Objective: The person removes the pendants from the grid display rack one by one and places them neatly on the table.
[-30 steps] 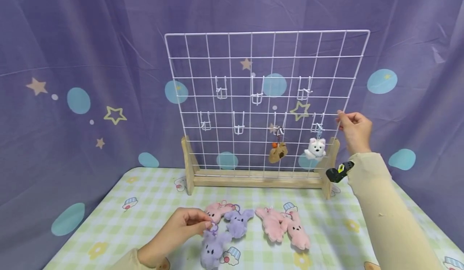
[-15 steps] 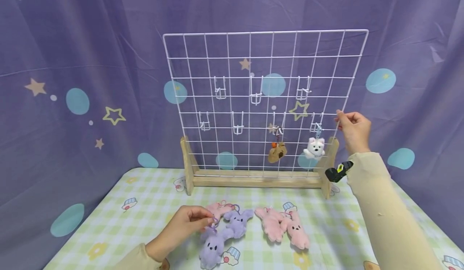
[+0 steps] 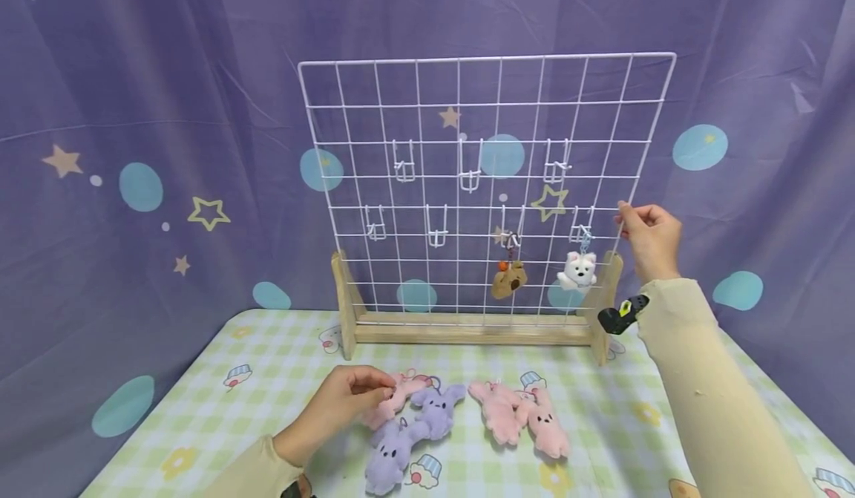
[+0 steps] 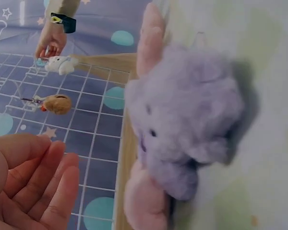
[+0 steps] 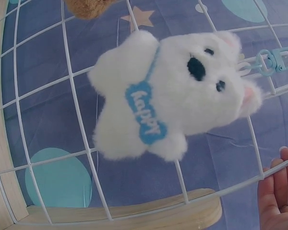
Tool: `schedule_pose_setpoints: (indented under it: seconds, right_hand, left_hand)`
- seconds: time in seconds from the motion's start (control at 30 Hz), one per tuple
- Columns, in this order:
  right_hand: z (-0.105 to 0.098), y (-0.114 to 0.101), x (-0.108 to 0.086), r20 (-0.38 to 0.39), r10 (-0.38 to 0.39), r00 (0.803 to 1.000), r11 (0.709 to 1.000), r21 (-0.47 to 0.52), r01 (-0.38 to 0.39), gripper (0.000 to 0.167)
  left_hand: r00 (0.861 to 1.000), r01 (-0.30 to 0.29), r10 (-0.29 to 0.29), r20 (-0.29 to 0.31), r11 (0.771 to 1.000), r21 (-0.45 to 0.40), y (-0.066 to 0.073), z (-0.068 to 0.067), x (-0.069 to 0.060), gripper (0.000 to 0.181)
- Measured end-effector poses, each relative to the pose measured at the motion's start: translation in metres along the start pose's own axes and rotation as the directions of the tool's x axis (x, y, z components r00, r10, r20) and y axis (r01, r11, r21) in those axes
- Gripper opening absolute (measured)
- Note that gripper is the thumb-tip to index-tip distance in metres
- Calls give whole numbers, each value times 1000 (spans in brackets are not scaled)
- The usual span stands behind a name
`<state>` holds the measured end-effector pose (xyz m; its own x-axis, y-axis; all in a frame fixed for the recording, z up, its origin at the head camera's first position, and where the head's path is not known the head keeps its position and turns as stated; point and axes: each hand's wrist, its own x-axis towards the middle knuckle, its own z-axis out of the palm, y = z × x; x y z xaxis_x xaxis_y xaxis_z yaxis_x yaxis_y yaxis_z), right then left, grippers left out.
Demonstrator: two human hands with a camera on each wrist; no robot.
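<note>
My left hand [image 3: 347, 403] hovers with relaxed fingers by the plush pile at the table's front left, holding nothing. Just beside it lie a purple plush keychain [image 3: 390, 456] with a dark ring on its head and a partly covered pink plush [image 3: 390, 407]. A second purple plush [image 3: 439, 409] touches them. My right hand [image 3: 653, 240] pinches the right edge wire of the white wire grid [image 3: 486, 59]. Near that hand a white dog plush keychain [image 5: 201, 81] with a blue "happy" tag hangs from a hook by its light blue clasp.
A brown plush keychain [image 3: 510, 280] hangs on another hook, left of the white dog. Several white hooks [image 3: 470, 180] on the grid bear nothing. A wooden base [image 3: 467, 332] carries the grid. Two pink plushes [image 3: 499, 413] lie on the checked tablecloth [image 3: 267, 379].
My left hand has let go of the purple plush keychain, which lies on the cloth, and has moved slightly up. My right hand stays on the grid's edge.
</note>
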<state>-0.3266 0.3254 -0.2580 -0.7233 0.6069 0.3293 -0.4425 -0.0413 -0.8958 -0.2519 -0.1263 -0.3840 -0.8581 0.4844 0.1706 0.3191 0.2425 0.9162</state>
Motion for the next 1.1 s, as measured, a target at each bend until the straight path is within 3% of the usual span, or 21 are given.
schedule_pose_setpoints:
  seconds: [0.2,0.5,0.77,1.1]
  right_hand:
    - [1,-1,0,-1,6,1000,1000,-14,-6,24]
    - [0,0,-1,-4,-6,1000,998,-59,6,24]
    - [2,0,-4,-1,1,1000,997,-78,-1,24]
    - [2,0,-2,-14,-8,1000,999,-48,7,25]
  left_hand:
    - [1000,6,-5,24,1000,-28,13,3,12,21]
    - [998,-43,46,31,994,-97,32,27,42,25]
    - [993,-117,115,-20,988,-96,54,45,73,23]
    - [987,-123,110,-116,986,-111,69,60,112,21]
